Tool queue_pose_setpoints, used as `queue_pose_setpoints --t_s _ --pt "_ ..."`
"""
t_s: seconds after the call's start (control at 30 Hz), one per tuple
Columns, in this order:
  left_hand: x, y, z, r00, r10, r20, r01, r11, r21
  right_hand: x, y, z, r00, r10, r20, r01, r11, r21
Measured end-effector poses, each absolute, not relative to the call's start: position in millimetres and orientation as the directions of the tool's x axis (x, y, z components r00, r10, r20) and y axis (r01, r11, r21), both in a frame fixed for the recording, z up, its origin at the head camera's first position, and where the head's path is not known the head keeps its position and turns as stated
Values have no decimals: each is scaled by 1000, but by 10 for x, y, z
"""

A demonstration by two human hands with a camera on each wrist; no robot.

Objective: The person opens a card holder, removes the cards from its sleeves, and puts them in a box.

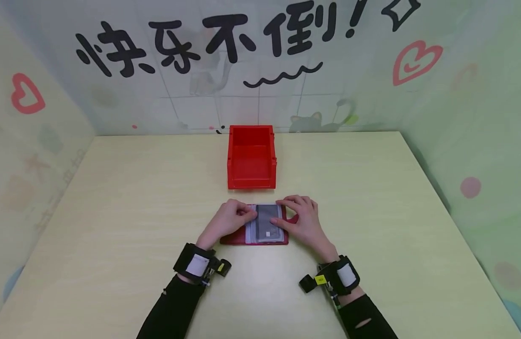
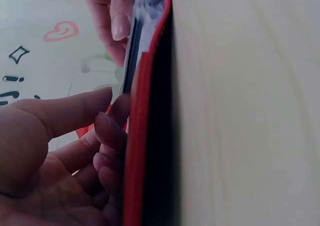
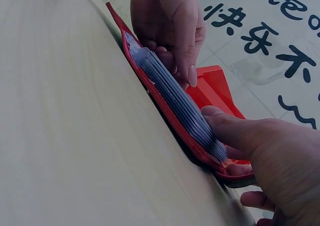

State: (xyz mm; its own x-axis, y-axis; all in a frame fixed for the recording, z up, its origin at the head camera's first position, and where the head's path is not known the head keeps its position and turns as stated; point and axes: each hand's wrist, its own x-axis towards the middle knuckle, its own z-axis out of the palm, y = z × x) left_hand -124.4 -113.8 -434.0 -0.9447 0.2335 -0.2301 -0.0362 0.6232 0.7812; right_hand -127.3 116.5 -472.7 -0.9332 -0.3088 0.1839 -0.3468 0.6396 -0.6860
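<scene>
A red card holder (image 1: 232,238) lies spread on the table, with a stack of clear plastic sleeves (image 3: 182,103) inside. A dark grey card (image 1: 266,223) shows at the top of the stack. My left hand (image 1: 231,219) is at the left edge of the sleeves, thumb and curled fingers pinching there; the exact layer between them is hidden. With its thumb on top of the sleeves and fingers under the red cover, my right hand (image 1: 304,223) grips the holder's right side. In the left wrist view the red cover (image 2: 140,146) stands beside the left fingers.
Behind the card holder stands a red plastic bin (image 1: 252,183), its front close to the hands. The pale wooden table (image 1: 137,188) reaches to printed walls at the back and both sides. Each wrist wears a black strap with a small camera.
</scene>
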Motion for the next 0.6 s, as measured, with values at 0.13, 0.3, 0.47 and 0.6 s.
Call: queue_pose_setpoints --t_s 0.13,0.3,0.47,0.6 --pt "-1223 -1122 -4361 -949 222 -223 -38 623 782 -1263 1159 -4720 -933 -307 187 -348 642 -683" --pt "-1184 -1077 -4365 -954 207 -218 -36 642 766 -1262 1155 -4721 -935 -306 181 -343 643 -685" --pt "-1160 -1047 -4353 -954 207 -217 -34 644 765 -1260 1164 -4722 -931 -316 183 -352 647 -676" --pt "-1157 -1044 -4353 -955 200 -219 -39 648 760 -1260 1173 -4730 -923 -337 187 -371 648 -665"
